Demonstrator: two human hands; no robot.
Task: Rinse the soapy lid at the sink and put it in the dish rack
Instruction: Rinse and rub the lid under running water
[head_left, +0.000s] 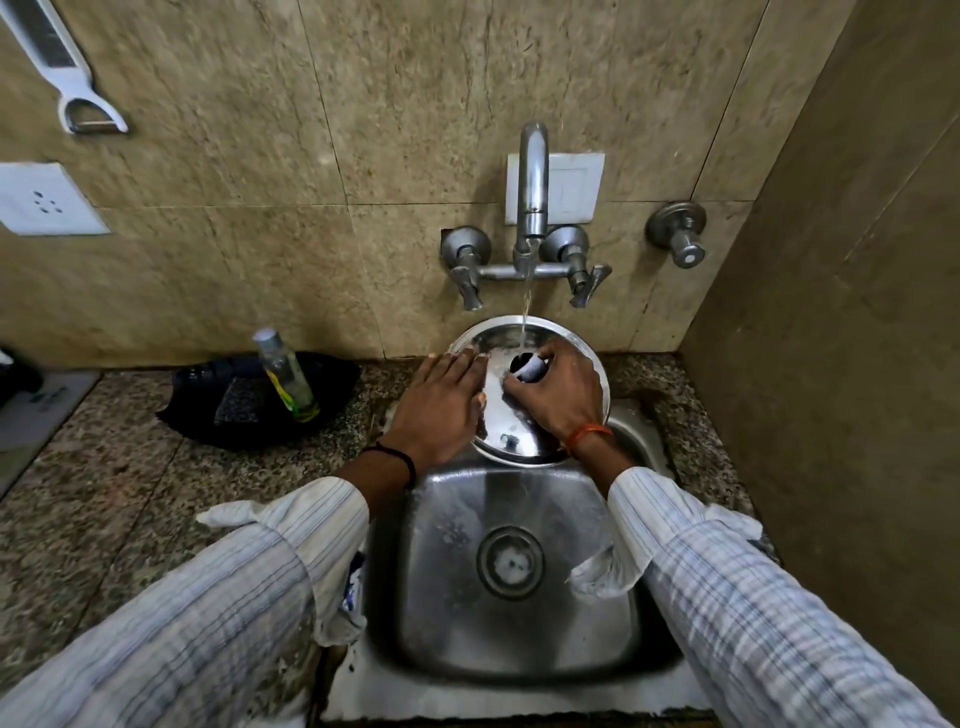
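Note:
A round steel lid (511, 431) is held over the back of the steel sink (519, 613), under the tap (532, 208). A thin stream of water (525, 312) falls onto its upper part near the knob. My right hand (561, 395) is closed around the lid's dark knob. My left hand (441, 405) lies flat with fingers spread on the lid's left side. The dish rack is not in view.
A black tray (208, 415) on the granite counter to the left holds a scrub pad (239, 405) and a soap bottle (288, 374). A peeler (67, 78) and a socket (44, 200) are on the wall. A side wall stands close on the right.

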